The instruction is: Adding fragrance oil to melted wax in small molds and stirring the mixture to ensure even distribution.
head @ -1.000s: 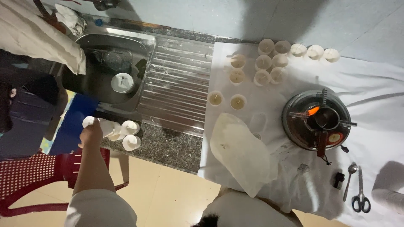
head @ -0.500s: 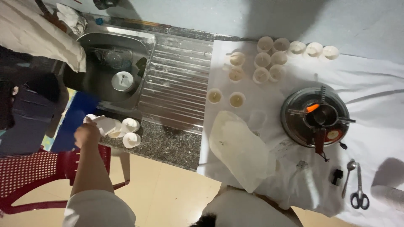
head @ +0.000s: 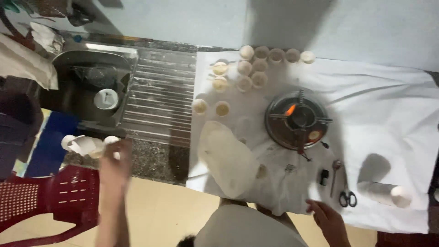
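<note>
Since half a second ago the view has swung right, and the left hand (head: pixel 115 158), blurred, has pulled off the lying stack of paper cups (head: pixel 82 145) at left of frame. Its grip is unreadable. That stack lies sideways, just left of those fingers. Lower right, the right hand (head: pixel 328 218) rests open at the white cloth (head: pixel 393 105) edge, far from the stack.
</note>
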